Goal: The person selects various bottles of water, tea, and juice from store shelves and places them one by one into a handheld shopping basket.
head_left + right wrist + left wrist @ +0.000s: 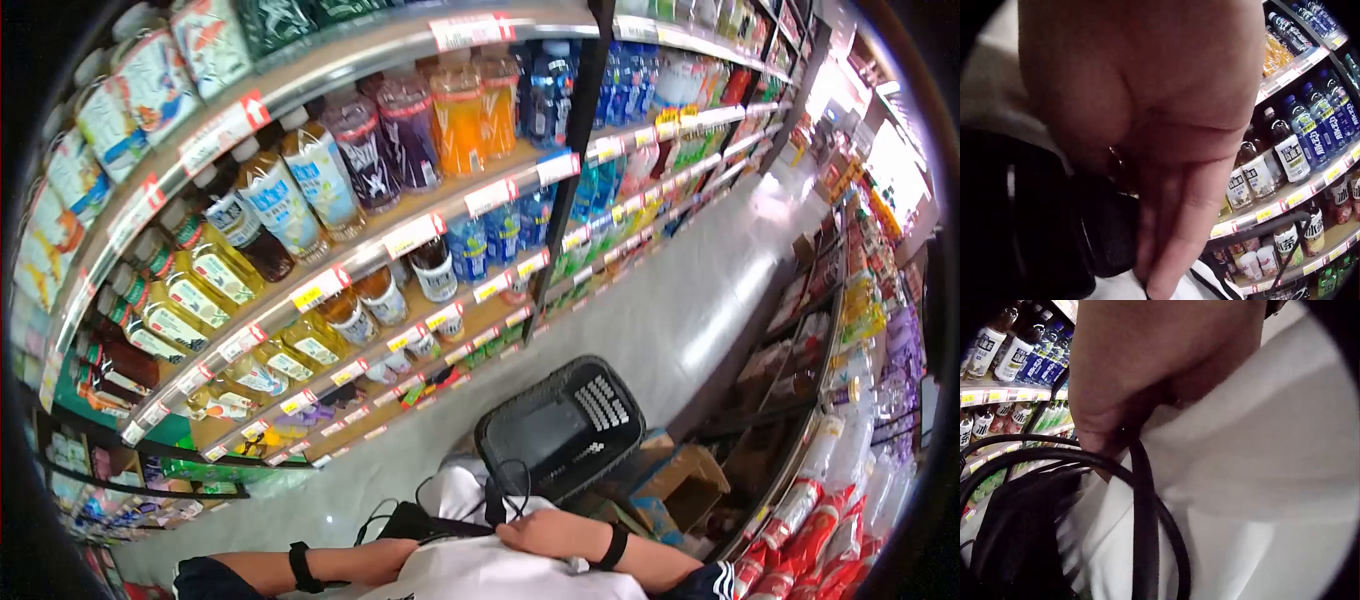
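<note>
Both hands are low at the waist, in front of the white shirt [470, 570]. In the left wrist view, the left hand [1166, 362] has curled fingers around a black strap [1144, 519], which runs down over white cloth. A black cable [1041, 453] loops past that hand. The right hand [550, 532] grips the black strap at the shirt front in the head view. In the right wrist view its fingers [1194, 212] lie along a black piece [1107, 231]; the thumb is hidden. A black pouch [405, 522] hangs between the hands.
A black shopping basket [560, 425] stands on the grey floor [660, 290] ahead. Bottled drinks fill the curved shelves [410, 235] at the left. Cardboard boxes [690, 485] and red packages [810, 540] line the right side. The aisle [720, 240] runs to the upper right.
</note>
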A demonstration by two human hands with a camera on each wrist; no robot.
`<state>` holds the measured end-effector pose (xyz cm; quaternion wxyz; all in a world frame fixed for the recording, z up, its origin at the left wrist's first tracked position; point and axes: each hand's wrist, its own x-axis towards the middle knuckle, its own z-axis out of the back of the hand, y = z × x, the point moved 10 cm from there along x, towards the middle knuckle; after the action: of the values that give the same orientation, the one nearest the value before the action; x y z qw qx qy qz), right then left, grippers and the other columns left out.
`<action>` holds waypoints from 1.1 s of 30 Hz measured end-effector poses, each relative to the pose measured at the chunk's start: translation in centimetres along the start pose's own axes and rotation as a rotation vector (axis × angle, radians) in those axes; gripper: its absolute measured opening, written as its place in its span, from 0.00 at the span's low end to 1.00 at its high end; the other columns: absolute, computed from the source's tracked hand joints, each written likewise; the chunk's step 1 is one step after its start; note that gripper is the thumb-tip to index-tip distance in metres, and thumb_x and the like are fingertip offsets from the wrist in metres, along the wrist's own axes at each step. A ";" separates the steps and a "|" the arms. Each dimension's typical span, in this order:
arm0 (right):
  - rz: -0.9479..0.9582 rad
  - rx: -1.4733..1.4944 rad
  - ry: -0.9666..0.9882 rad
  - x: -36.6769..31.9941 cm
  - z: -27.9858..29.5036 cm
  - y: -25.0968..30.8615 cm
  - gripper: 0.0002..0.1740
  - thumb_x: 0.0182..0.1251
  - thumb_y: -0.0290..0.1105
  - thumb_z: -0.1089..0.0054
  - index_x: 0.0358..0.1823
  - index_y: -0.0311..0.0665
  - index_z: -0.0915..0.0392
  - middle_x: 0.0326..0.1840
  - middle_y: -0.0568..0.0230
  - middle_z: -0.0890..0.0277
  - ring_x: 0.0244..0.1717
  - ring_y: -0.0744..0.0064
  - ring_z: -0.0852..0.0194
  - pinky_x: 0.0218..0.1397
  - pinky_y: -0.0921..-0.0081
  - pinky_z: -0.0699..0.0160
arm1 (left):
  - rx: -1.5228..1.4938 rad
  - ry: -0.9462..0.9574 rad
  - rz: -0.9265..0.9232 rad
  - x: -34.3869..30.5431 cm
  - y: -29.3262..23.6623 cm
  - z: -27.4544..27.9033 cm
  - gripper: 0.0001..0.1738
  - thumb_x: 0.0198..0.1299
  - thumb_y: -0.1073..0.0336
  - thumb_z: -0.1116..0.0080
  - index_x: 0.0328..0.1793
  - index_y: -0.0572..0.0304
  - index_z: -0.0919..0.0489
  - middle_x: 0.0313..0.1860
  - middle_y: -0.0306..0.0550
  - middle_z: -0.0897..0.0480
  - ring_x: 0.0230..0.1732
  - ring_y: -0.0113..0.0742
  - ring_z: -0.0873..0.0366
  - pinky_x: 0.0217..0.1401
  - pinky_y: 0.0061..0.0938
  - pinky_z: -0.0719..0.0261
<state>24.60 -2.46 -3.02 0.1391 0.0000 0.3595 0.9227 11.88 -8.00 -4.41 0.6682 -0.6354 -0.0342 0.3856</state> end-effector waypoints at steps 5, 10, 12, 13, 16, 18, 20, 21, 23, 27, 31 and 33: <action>-0.014 -0.043 -0.014 -1.6 -0.5 -0.3 0.09 0.64 0.36 0.59 0.37 0.39 0.36 0.18 0.56 0.29 0.19 0.53 0.26 0.21 0.60 0.27 | 0.235 0.200 0.007 2.7 -3.5 -0.2 0.13 0.58 0.64 0.52 0.44 0.64 0.25 0.39 0.56 0.21 0.42 0.46 0.24 0.45 0.34 0.29; -0.006 -0.013 -0.162 -3.2 2.7 0.3 0.10 0.65 0.41 0.56 0.36 0.43 0.32 0.15 0.57 0.31 0.17 0.52 0.28 0.20 0.61 0.28 | 0.210 0.305 0.019 4.2 -5.1 2.7 0.12 0.60 0.65 0.51 0.47 0.63 0.26 0.41 0.53 0.21 0.43 0.45 0.24 0.45 0.35 0.28; -0.150 0.038 -0.168 -3.6 4.1 -1.1 0.11 0.63 0.40 0.52 0.35 0.39 0.29 0.23 0.52 0.28 0.25 0.51 0.26 0.27 0.61 0.28 | 0.267 -0.003 -0.096 5.0 -9.7 8.4 0.12 0.61 0.63 0.52 0.46 0.62 0.25 0.41 0.52 0.21 0.43 0.44 0.24 0.45 0.34 0.28; -0.194 0.029 -0.202 -4.1 3.7 -2.3 0.13 0.61 0.40 0.50 0.36 0.37 0.28 0.27 0.50 0.27 0.28 0.50 0.26 0.28 0.60 0.29 | 0.289 -0.155 -0.155 5.1 -11.6 10.4 0.13 0.62 0.62 0.53 0.45 0.62 0.24 0.41 0.52 0.21 0.43 0.44 0.24 0.44 0.33 0.28; -0.343 0.049 -0.398 -5.8 6.6 -4.4 0.12 0.59 0.37 0.47 0.34 0.34 0.28 0.29 0.47 0.27 0.30 0.47 0.27 0.29 0.59 0.31 | 0.456 -0.348 -0.179 6.8 -13.2 12.8 0.14 0.63 0.59 0.54 0.46 0.59 0.24 0.41 0.51 0.21 0.43 0.43 0.24 0.46 0.32 0.27; -0.422 0.083 -0.581 -7.3 6.7 -6.7 0.11 0.59 0.36 0.47 0.33 0.33 0.28 0.29 0.46 0.27 0.30 0.46 0.28 0.29 0.59 0.31 | 0.362 -0.104 -0.054 9.5 -8.4 9.2 0.16 0.60 0.57 0.50 0.47 0.61 0.25 0.43 0.52 0.22 0.44 0.48 0.24 0.45 0.35 0.26; -0.478 0.118 -0.692 -7.5 8.5 -6.5 0.11 0.60 0.35 0.46 0.31 0.33 0.28 0.26 0.45 0.28 0.28 0.44 0.29 0.29 0.57 0.31 | 0.623 0.037 -0.128 9.7 -3.8 5.3 0.22 0.60 0.53 0.50 0.54 0.61 0.30 0.45 0.54 0.25 0.47 0.51 0.26 0.47 0.37 0.27; -0.516 0.098 -0.699 -7.6 8.2 -7.3 0.11 0.60 0.35 0.46 0.31 0.33 0.28 0.25 0.44 0.28 0.27 0.44 0.29 0.28 0.57 0.32 | 0.808 0.224 -0.039 9.1 -3.3 3.9 0.25 0.60 0.51 0.51 0.57 0.59 0.33 0.43 0.54 0.26 0.46 0.52 0.27 0.45 0.39 0.27; -0.563 0.046 -0.717 -7.4 7.9 -8.3 0.12 0.60 0.36 0.47 0.29 0.33 0.29 0.22 0.44 0.29 0.25 0.44 0.29 0.27 0.57 0.33 | 0.598 0.162 -0.057 9.2 0.1 3.7 0.23 0.62 0.50 0.54 0.55 0.57 0.33 0.40 0.53 0.27 0.44 0.51 0.26 0.41 0.41 0.27; -0.535 0.028 -0.673 -5.4 9.0 -8.4 0.11 0.61 0.36 0.48 0.30 0.33 0.29 0.20 0.44 0.29 0.24 0.45 0.29 0.26 0.56 0.34 | 0.706 0.160 -0.031 10.8 1.5 5.8 0.20 0.62 0.49 0.56 0.46 0.57 0.30 0.41 0.50 0.26 0.46 0.50 0.26 0.39 0.40 0.25; -0.535 0.017 -0.549 -3.0 10.1 -9.8 0.12 0.60 0.35 0.48 0.33 0.32 0.28 0.21 0.44 0.28 0.25 0.45 0.28 0.27 0.56 0.32 | 0.787 0.125 0.155 11.2 0.1 8.4 0.14 0.60 0.55 0.52 0.43 0.57 0.28 0.42 0.49 0.23 0.50 0.47 0.26 0.44 0.37 0.24; -0.487 0.020 -0.502 -1.1 12.7 -9.0 0.12 0.59 0.34 0.48 0.35 0.31 0.28 0.23 0.44 0.27 0.27 0.45 0.28 0.29 0.57 0.30 | 0.764 0.037 0.012 11.2 -0.6 9.7 0.14 0.55 0.59 0.47 0.45 0.57 0.25 0.43 0.54 0.22 0.48 0.46 0.25 0.48 0.35 0.26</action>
<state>29.25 12.06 0.55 0.4390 0.1427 0.3125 0.8302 14.78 6.26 -7.02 0.8551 -0.3475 0.1277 0.3631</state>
